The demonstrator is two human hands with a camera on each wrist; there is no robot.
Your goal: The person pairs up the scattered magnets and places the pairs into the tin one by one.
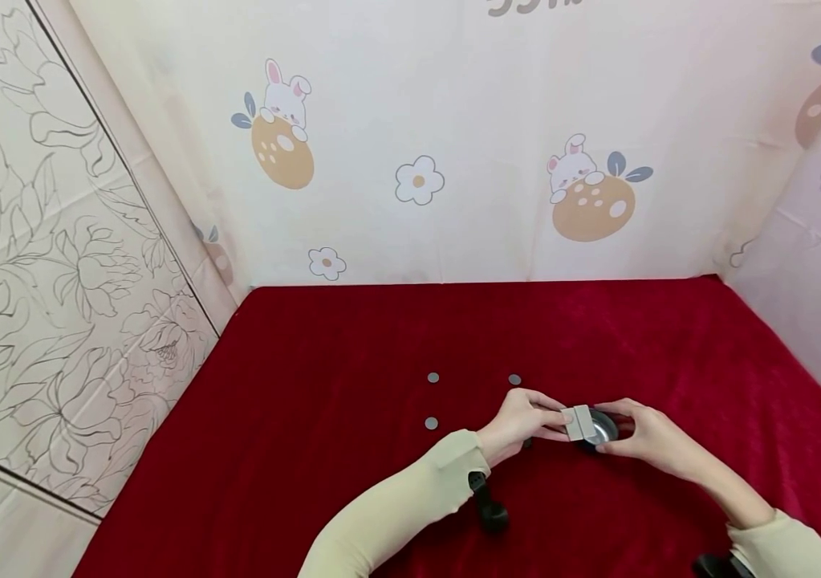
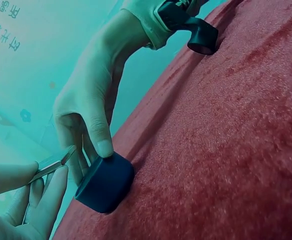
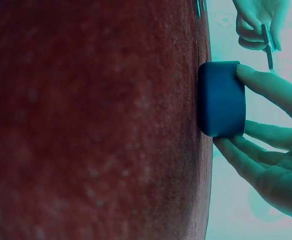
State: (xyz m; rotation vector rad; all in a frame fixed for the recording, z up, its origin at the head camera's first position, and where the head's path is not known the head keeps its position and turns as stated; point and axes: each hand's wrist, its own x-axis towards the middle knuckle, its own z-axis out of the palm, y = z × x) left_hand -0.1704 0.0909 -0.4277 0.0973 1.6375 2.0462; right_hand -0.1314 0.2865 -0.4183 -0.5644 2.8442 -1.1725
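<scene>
Your right hand [image 1: 652,437] is gripping a small dark round container [image 1: 601,428] on the red bench [image 1: 352,482]. Your left hand [image 1: 522,421] is pinching a flat grey piece [image 1: 579,423] above it, hiding the inside.

Both arms reach forward in pale sleeves, forearms angling inward so the hands meet in front of the body. The left hand [image 1: 522,421] lies palm down, wrist slightly raised, its fingers and thumb drawn together in a pinch toward the right. The right hand [image 1: 652,437] faces it, thumb on top and fingers curled underneath in a light grip. The fingertips of the two hands are nearly touching. A dark strap-mounted device sits at each wrist, just past the cuff.
</scene>
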